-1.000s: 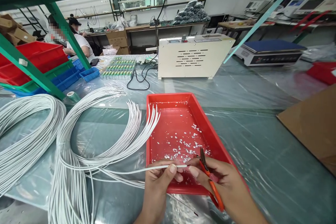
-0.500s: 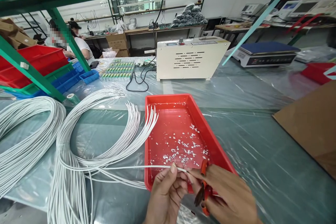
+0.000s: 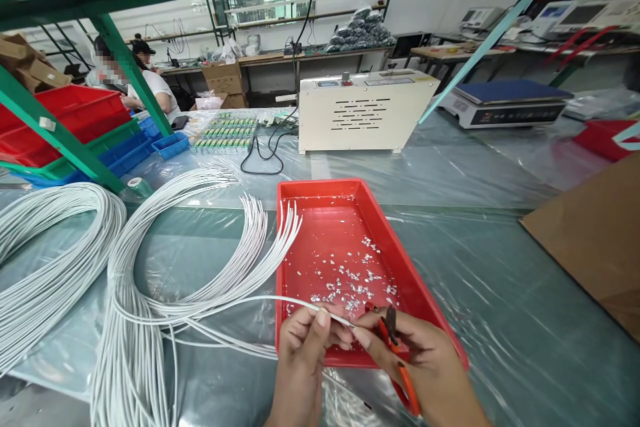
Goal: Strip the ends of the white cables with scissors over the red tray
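Note:
My left hand (image 3: pixel 303 357) pinches a white cable (image 3: pixel 283 298) between thumb and fingers near its end, above the near part of a red tray (image 3: pixel 363 190). Thumb and fingertips of my right hand (image 3: pixel 430 357) close on the tip of the same cable. Tucked in that hand is a pair of small orange-handled cutters (image 3: pixel 409 390), its dark jaws pointing up and away from the cable. White and silvery scraps (image 3: pixel 350 280) are scattered over the tray floor. The cable runs back to a looped bundle of white cables (image 3: pixel 125 280), some of whose ends lean over the tray's left rim.
Another cable coil (image 3: pixel 50 267) lies at far left. Behind the tray stand a cream machine (image 3: pixel 360 117) with a black cord and green circuit boards (image 3: pixel 225 132). A scale (image 3: pixel 505 103) and cardboard (image 3: pixel 590 233) are on the right. Stacked bins (image 3: pixel 60 120) sit left; people sit beyond.
The right hand has turned, so the cutters' jaws swing from pointing down to pointing up. The left hand has shifted slightly left, and the held cable now arches upward before sloping to its tip.

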The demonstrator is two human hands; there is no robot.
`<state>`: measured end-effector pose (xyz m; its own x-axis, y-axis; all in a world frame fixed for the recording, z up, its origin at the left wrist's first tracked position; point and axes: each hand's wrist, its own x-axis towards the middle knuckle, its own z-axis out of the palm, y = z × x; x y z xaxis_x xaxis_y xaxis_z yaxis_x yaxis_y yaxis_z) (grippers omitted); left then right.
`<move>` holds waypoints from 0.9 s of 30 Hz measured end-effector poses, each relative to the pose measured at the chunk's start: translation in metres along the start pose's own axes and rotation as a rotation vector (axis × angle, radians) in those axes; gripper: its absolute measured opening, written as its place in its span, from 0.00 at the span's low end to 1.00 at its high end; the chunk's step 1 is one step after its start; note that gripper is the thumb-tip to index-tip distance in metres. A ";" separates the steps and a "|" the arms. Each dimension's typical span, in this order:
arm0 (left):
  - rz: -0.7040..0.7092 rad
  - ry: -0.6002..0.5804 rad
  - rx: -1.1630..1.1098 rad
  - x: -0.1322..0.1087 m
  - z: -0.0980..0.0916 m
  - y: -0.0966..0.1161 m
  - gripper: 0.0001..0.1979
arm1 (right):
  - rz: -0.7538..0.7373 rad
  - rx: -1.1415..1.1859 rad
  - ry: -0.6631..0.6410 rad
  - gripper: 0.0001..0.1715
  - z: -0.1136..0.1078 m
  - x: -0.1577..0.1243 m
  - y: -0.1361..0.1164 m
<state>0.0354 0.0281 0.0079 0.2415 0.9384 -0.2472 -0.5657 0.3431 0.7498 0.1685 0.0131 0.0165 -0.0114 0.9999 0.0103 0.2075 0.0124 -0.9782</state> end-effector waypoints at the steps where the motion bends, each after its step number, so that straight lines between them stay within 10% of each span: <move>1: 0.010 -0.008 0.020 0.000 -0.001 0.000 0.09 | -0.011 -0.017 0.014 0.06 0.000 -0.001 -0.001; 27: 0.382 -0.024 0.526 -0.005 -0.022 -0.005 0.10 | -0.435 -0.452 0.146 0.09 0.012 0.004 0.005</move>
<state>0.0199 0.0225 -0.0081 0.1205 0.9871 0.1057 -0.1553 -0.0864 0.9841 0.1580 0.0173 0.0095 -0.0604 0.8933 0.4453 0.6059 0.3874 -0.6949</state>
